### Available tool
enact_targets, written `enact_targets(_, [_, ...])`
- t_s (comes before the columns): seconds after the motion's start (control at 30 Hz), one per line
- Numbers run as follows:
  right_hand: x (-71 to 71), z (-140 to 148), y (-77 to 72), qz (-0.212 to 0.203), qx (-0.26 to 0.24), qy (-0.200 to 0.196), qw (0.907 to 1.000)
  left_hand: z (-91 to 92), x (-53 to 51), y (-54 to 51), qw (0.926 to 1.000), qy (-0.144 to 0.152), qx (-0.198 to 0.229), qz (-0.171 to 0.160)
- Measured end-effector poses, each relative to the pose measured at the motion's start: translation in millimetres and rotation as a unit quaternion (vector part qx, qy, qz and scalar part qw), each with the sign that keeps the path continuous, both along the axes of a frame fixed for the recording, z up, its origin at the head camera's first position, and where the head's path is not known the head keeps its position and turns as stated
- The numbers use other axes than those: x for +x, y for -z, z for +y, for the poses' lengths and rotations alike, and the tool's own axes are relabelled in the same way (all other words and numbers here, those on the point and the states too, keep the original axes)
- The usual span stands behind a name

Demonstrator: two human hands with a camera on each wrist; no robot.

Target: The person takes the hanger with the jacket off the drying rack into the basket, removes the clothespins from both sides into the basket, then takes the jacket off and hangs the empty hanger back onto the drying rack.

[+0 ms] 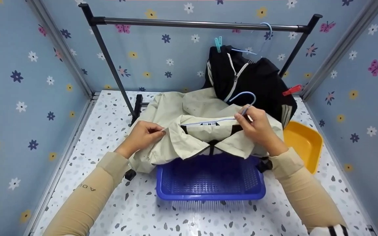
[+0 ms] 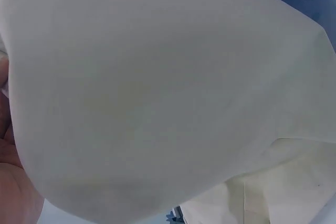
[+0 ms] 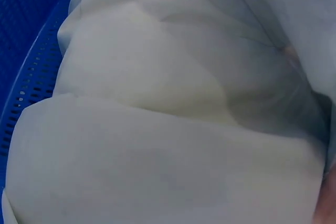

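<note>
A pale beige jacket (image 1: 166, 111) with a dark zip at its collar hangs spread between my hands, its lower part over a blue basket. My left hand (image 1: 144, 136) pinches the jacket's fabric near the shoulder on the left. With my right hand (image 1: 256, 126) I grip a light blue hanger (image 1: 246, 93) just below its hook; its bar runs inside the jacket's neck opening. Pale jacket cloth (image 2: 157, 87) fills most of the left wrist view, with part of the left hand at the edge. Folds of the same cloth (image 3: 157, 150) cover the right wrist view.
Behind stands a dark metal clothes rack (image 1: 182, 23). A black jacket (image 1: 251, 82) hangs there, with a teal clothespin (image 1: 218, 44) and a red clothespin (image 1: 292, 90) on it. The blue basket (image 1: 208, 197) sits in front; a yellow tray (image 1: 318, 144) lies right. Patterned walls enclose the sides.
</note>
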State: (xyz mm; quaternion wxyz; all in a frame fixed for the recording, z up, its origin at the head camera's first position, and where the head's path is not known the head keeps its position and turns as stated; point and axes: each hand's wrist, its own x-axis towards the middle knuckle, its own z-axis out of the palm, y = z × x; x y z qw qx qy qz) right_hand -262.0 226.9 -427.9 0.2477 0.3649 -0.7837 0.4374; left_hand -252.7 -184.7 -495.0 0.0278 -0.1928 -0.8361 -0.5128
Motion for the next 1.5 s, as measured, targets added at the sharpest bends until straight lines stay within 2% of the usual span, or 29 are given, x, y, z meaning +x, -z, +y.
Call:
enact_targets(0.17, [2.1, -1.6, -0.1, -0.008, -0.047, 0.015, 0.9988, 0.1, -0.1, 7.3, 0.9999, 0.009, -0.001, -0.006])
enact_targets(0.27, [2.1, -3.5, -2.6, -0.022, -0.077, 0.011, 0.9967, 1.3, -0.7, 10.7, 0.9997, 0.018, -0.015, -0.002])
enact_targets(0.37, [1.3, -4.6, -5.2, -0.043, -0.087, 0.005, 0.9952, 2.2, -0.3, 10.9, 0.9996, 0.019, -0.019, -0.002])
enact_targets(0.5, [0.8, -3.2, -7.9, -0.077, -0.065, -0.006, 0.9949, 3.1, 1.3, 7.3, 0.9997, 0.023, -0.007, -0.010])
enact_targets(0.63, [0.5, -0.9, -13.2, -0.103, -0.013, -0.032, 0.9941, 5.1, 1.3, 4.7, 0.9991, 0.039, 0.004, -0.014])
enact_targets(0.77, [-0.2, -3.9, -21.3, -0.111, 0.035, -0.057, 0.9916, 6.8, 1.3, 4.8, 0.9988, 0.046, 0.012, -0.013])
enact_targets(0.9, [-0.3, -13.0, -29.8, -0.110, 0.048, -0.057, 0.9911, 8.3, 2.4, 4.3, 0.9987, 0.047, 0.018, -0.009])
enact_targets(1.07, [1.1, -28.7, -41.0, -0.144, 0.009, -0.055, 0.9880, 10.3, 2.3, 5.2, 0.9979, 0.057, 0.023, -0.020])
enact_targets(1.27, [0.7, -47.2, -58.1, -0.198, -0.063, -0.069, 0.9757, 11.0, 2.0, 10.4, 0.9976, 0.055, 0.015, -0.038])
enact_targets(1.4, [-2.0, -57.8, -68.8, -0.204, -0.099, -0.076, 0.9709, 11.1, 1.9, 12.8, 0.9975, 0.057, 0.013, -0.040])
enact_targets(1.5, [-4.6, -65.5, -78.1, -0.206, -0.153, -0.075, 0.9636, 11.6, 1.9, 14.3, 0.9974, 0.059, 0.010, -0.040])
